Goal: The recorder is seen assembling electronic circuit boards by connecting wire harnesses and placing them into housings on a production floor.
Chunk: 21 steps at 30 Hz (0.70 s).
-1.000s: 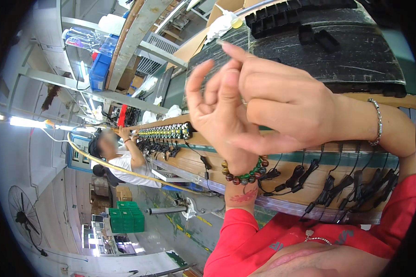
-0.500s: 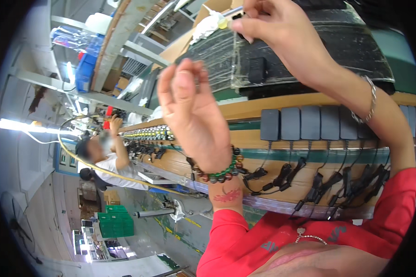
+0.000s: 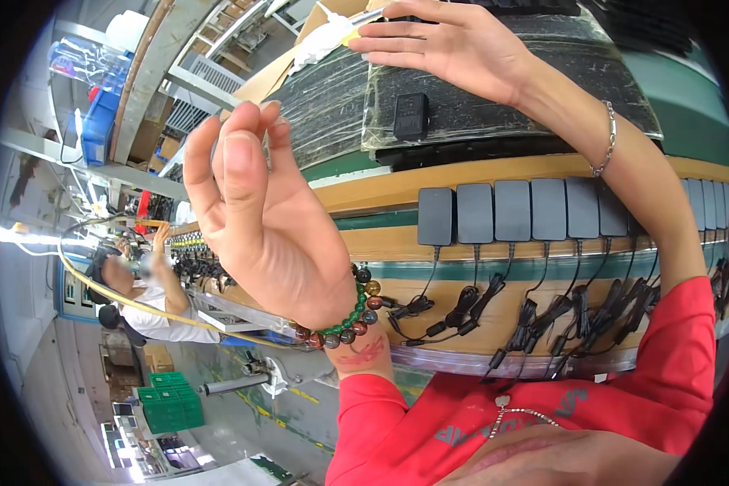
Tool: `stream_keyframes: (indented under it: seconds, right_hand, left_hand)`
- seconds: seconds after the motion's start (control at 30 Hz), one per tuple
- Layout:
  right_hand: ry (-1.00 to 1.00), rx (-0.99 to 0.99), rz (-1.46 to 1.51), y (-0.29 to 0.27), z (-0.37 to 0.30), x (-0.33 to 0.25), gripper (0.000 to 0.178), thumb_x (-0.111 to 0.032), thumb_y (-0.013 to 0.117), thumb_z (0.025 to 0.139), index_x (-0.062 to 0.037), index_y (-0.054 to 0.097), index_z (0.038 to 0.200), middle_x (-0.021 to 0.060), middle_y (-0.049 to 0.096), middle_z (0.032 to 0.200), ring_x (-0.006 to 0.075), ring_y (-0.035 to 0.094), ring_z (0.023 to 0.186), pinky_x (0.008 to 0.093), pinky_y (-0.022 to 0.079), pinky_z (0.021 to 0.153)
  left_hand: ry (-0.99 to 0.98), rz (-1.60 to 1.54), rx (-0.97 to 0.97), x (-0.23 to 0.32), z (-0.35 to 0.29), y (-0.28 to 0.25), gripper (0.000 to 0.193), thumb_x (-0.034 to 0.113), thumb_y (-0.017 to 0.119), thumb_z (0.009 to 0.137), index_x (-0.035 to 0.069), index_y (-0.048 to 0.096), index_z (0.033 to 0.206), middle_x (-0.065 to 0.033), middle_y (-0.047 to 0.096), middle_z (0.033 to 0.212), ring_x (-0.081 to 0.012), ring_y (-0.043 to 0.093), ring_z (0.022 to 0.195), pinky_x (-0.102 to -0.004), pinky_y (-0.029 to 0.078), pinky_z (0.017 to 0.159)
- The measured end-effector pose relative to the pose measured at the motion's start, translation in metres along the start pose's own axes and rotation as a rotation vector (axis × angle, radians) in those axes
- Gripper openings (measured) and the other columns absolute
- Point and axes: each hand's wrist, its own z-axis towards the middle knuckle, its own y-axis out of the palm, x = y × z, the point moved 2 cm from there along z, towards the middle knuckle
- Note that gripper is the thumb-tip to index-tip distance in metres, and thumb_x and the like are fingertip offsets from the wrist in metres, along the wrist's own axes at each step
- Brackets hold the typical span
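Spreading its fingers toward the left, the right grip [image 3: 471, 53] is open above a dark scratched board [image 3: 502, 121], its fingertips overlapping in view the yellow end of a white wrapped object [image 3: 324, 42]; whether they touch cannot be told. The left grip [image 3: 271, 223] stands open as well, palm partly in view, thumb and fingers loosely curled upward, and its fingertips lie well apart from the right hand. A small black case [image 3: 411, 116] rests on the board, between the two hands in view and below the right fingers. Nearer the body, dark grey adapters [image 3: 474, 213] lie side by side in a row along the brown worktop [image 3: 381, 243], part of the row hidden by the right forearm, which wears a silver chain [image 3: 610, 134]. Each visible lead runs toward the body, ending among bundled black cables [image 3: 462, 308]. A string of coloured beads [image 3: 359, 328] circles the left wrist. Farther left, a co-worker [image 3: 158, 320] in a white top has an arm raised at the far end of the worktop, behind a yellow hose [image 3: 121, 300], with stacked green crates [image 3: 170, 402] on the floor beyond.
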Motion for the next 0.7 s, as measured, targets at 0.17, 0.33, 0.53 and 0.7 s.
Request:
stream_keyframes:
  seconds: [0.17,0.33,0.53,0.7]
  right_hand:
    - [0.021,-0.187,0.023,-0.007,0.0,-0.001,0.027,-0.01,0.059,0.1,0.0041,0.055,0.122,0.0281,0.051,0.139,0.0391,0.045,0.138,0.05,0.037,0.119]
    - [-0.039,-0.282,-0.158,-0.008,0.001,0.001,0.03,-0.002,0.063,0.095,0.0024,0.054,0.123,0.0249,0.054,0.135,0.0363,0.052,0.132,0.0477,0.04,0.118]
    - [-0.014,-0.284,-0.271,-0.01,0.0,0.003,0.042,0.009,0.066,0.088,-0.001,0.054,0.127,0.0165,0.059,0.13,0.0297,0.058,0.125,0.0398,0.047,0.11]
    - [0.046,-0.421,-0.247,-0.007,-0.005,0.003,0.035,0.008,0.064,0.09,-0.0003,0.057,0.123,0.014,0.057,0.133,0.0268,0.058,0.125,0.0352,0.05,0.102]
  left_hand:
    - [0.03,0.005,-0.004,-0.001,0.004,0.001,0.026,0.007,0.063,0.098,-0.004,0.058,0.121,-0.0141,0.065,0.117,-0.0242,0.056,0.111,-0.0423,0.042,0.102]
    - [0.086,0.067,-0.019,-0.007,0.008,0.0,0.026,0.007,0.063,0.098,-0.004,0.058,0.121,-0.0157,0.066,0.116,-0.0249,0.059,0.107,-0.0423,0.042,0.102]
    - [0.077,0.091,-0.061,-0.013,0.008,0.007,0.026,0.005,0.064,0.096,-0.005,0.058,0.12,-0.0191,0.068,0.114,-0.0247,0.062,0.102,-0.0422,0.042,0.103]
    - [0.115,0.15,-0.073,-0.006,0.0,0.02,0.028,0.001,0.065,0.094,-0.006,0.057,0.12,-0.0219,0.069,0.111,-0.024,0.064,0.098,-0.0381,0.047,0.097]
